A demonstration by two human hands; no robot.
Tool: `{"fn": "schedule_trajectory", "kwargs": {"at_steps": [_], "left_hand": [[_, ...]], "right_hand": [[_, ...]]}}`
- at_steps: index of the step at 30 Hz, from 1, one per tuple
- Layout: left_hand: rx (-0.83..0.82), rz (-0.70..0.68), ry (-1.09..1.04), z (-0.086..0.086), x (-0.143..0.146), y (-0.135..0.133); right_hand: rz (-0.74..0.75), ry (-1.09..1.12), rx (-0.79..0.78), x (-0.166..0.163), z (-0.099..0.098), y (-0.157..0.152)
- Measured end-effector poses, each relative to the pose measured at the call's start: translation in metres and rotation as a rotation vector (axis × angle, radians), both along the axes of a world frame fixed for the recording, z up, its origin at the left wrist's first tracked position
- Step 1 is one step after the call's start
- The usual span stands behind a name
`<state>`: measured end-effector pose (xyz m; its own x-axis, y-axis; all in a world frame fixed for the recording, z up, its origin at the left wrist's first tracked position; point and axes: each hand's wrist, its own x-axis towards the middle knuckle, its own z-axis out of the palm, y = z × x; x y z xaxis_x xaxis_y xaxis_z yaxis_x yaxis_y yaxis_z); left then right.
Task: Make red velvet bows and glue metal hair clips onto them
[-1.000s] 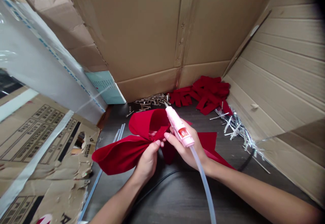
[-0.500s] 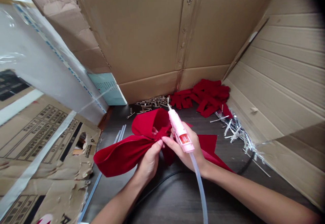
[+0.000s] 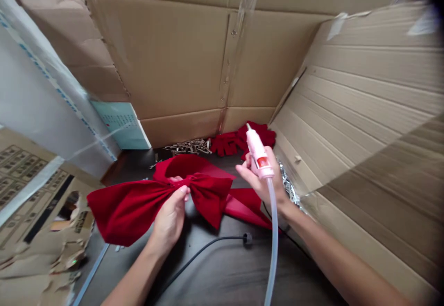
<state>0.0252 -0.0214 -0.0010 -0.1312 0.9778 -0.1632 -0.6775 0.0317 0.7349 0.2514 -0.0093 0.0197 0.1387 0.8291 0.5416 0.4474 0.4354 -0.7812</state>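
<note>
A large red fabric bow (image 3: 132, 209) is pinched at its gathered middle by my left hand (image 3: 171, 218), whose thumb presses on the knot. My right hand (image 3: 262, 181) is wrapped round a pink hot glue gun (image 3: 258, 151), held apart from the bow with its metal nozzle pointing up and away. From the back of the gun a long translucent glue stick (image 3: 273, 241) hangs down. Red ribbon tails (image 3: 244, 206) stretch out to the right of the bow, partly behind my right hand.
Metal hair clips (image 3: 192, 147) lie heaped at the back, beside a pile of red fabric pieces (image 3: 224, 144). Silvery strips (image 3: 289, 183) line the right side. Cardboard walls (image 3: 173, 56) enclose the table (image 3: 215, 273). A black cable (image 3: 208, 246) crosses in front.
My right hand has left the bow's knot and moved right with the glue gun. My left hand keeps hold of the bow, now further left in view. The view has shifted right.
</note>
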Motion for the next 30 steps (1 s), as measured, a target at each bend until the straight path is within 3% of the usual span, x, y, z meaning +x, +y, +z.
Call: {"fn": "schedule_trajectory", "kwargs": {"at_steps": [3,8,10,13,16,23,25,28,30], "left_hand": [[0.010,0.074,-0.019,0.012,-0.012,0.007],[0.080,0.167,-0.041,0.038,-0.048,0.013],[0.045,0.116,-0.016,0.043,-0.058,0.015],[-0.141,-0.091,0.062,0.042,-0.064,0.018],[-0.234,-0.220,0.165,0.031,-0.061,0.021],[-0.276,-0.235,0.271,-0.008,-0.056,0.009],[-0.282,-0.283,0.334,-0.016,-0.057,0.001],[-0.277,-0.328,0.568,-0.022,-0.059,-0.007],[-0.249,-0.342,0.864,-0.024,-0.061,-0.011]], "right_hand": [[-0.052,-0.336,-0.097,0.053,-0.005,-0.001],[0.099,-0.782,-0.338,0.103,-0.052,-0.015],[0.116,-0.901,-0.353,0.108,-0.069,-0.017],[0.097,-0.930,-0.313,0.107,-0.082,-0.012],[0.064,-0.910,-0.263,0.102,-0.084,-0.003],[0.186,-0.958,-0.391,0.101,-0.081,0.005],[0.209,-0.930,-0.358,0.100,-0.074,0.007],[0.199,-0.824,-0.231,0.083,-0.055,0.020],[0.204,-0.762,-0.167,0.061,-0.041,0.038]]}}
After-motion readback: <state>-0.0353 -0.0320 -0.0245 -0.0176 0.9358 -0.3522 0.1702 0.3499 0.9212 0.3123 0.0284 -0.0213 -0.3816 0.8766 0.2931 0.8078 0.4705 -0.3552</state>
